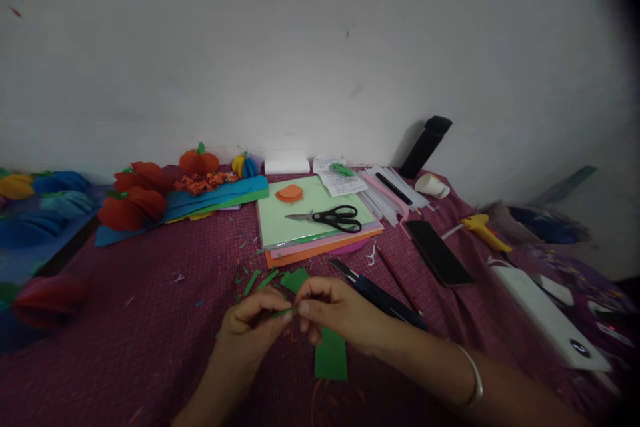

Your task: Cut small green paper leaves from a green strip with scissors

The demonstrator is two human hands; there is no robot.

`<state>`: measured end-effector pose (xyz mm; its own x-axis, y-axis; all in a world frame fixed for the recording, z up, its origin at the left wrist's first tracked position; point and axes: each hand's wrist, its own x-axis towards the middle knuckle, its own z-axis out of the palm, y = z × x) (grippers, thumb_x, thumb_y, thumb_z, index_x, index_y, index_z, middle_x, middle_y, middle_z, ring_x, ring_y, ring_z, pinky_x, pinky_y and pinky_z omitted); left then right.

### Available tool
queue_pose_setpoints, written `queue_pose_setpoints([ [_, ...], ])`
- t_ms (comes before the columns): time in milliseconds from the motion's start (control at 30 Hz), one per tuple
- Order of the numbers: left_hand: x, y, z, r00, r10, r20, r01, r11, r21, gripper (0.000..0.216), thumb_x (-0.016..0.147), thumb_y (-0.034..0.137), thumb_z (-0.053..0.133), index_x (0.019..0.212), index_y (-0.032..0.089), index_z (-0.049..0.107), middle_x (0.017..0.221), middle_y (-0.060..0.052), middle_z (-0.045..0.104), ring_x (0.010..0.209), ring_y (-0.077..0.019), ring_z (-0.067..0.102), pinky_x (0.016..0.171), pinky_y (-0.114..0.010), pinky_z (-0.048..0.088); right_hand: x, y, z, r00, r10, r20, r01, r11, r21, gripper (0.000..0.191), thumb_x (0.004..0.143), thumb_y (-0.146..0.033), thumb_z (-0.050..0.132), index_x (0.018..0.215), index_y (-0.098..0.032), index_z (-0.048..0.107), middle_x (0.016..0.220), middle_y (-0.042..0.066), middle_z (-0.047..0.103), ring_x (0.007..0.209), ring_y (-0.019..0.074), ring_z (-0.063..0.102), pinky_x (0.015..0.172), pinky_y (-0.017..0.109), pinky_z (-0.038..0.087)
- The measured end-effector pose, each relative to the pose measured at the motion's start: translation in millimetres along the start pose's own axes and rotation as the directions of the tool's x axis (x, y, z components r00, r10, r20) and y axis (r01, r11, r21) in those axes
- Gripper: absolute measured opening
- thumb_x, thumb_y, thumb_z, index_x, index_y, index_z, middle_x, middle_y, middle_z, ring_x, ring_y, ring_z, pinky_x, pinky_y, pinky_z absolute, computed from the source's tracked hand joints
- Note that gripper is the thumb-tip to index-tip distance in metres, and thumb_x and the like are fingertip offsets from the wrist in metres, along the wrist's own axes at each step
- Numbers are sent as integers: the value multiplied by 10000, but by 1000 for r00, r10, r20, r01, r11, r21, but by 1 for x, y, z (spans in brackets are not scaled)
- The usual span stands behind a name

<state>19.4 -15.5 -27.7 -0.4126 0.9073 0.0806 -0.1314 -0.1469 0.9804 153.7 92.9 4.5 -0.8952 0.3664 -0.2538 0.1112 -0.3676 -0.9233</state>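
Note:
My left hand [254,332] and my right hand [340,313] meet low in the middle of the view, fingertips pinched together. Between them is a small strip of green paper [284,312], mostly hidden by the fingers. The left thumb and fingers are closed on this strip; the right thumb and forefinger press at its other end. Below the right hand lies a flat piece of green paper [331,355]. Green paper scraps [295,279] are scattered just beyond the hands. Close to the right forearm rests a dark blue utility knife [377,293].
Black-handled scissors [337,217] and orange paper cutouts [289,193] lie on stacked coloured sheets [270,230]. Paper pumpkins [133,209] stand on the left. A phone [437,252], a yellow glue gun [486,232] and a white power bank [550,317] are at the right. A wall rises behind.

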Motion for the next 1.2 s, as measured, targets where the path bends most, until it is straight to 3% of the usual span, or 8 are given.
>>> queue_pose_setpoints([
  [433,0,8,1,999,-20,46,18,999,49,82,704,143,691,649,203,694,645,11,617,640,-141,560,615,-254,433,3,8,-2,999,51,-6,-49,989,139,343,700,-442,720,739,-129,584,554,-30,606,409,54,530,417,165,419],
  [700,0,9,2,997,-55,51,51,996,77,73,716,152,688,663,204,693,671,-1,625,667,-153,575,635,-269,439,5,10,-6,996,86,7,-86,987,137,341,672,-434,735,735,-134,584,564,-25,612,416,64,527,431,185,424],
  [867,-1,10,4,994,-103,34,97,984,149,74,733,176,668,662,183,649,648,-1,620,652,-150,573,635,-268,445,3,9,-4,999,29,-40,-28,999,16,408,711,-534,668,719,-146,544,564,-41,573,415,55,495,423,177,384],
  [967,-3,8,4,976,-211,50,205,973,105,41,731,169,654,760,190,634,686,6,632,655,-147,583,631,-263,462,2,8,-3,998,6,-63,-11,997,-72,380,751,-523,623,735,-159,519,558,-49,550,421,61,480,427,181,374],
  [1100,-4,4,0,953,-272,132,286,952,-105,206,716,244,663,915,210,618,814,-10,647,693,-167,606,640,-292,490,1,6,-4,990,-58,-127,20,961,-277,220,821,-364,564,724,-177,500,562,-55,522,464,79,487,460,195,397],
  [1200,-3,4,0,952,-298,70,303,949,-83,180,734,335,658,841,192,638,763,-2,618,640,-146,578,611,-274,476,0,5,-5,982,-136,-129,65,893,-445,145,827,-239,547,702,-181,500,584,-52,503,509,88,504,484,197,402],
])
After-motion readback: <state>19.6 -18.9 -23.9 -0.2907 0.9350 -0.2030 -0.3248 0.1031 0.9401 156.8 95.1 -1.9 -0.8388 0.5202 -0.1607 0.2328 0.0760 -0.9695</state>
